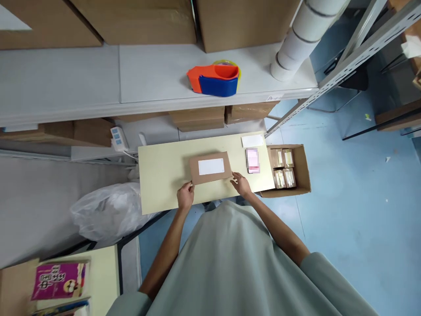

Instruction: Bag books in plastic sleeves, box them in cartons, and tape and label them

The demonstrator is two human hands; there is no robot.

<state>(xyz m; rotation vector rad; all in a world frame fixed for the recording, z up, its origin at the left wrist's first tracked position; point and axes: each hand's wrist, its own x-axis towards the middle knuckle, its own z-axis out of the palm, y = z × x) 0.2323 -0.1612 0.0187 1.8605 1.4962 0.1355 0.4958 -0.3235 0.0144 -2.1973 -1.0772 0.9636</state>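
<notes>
A flat brown cardboard box with a blank-looking white label on top is at the middle of the pale yellow table. My left hand pinches its near left corner between thumb and fingers. At the near right corner, the fingertips of my right hand grip the box's edge, the other fingers slightly curled. Right of the box lies a phone with a pinkish, blurred screen. Beyond the phone is a white slip of paper.
An open carton holding several small taped boxes stands at the table's right end. Above the table, a shelf bears an orange-and-blue tape dispenser, large cartons and white rolls. A plastic bag and a purple book are at left.
</notes>
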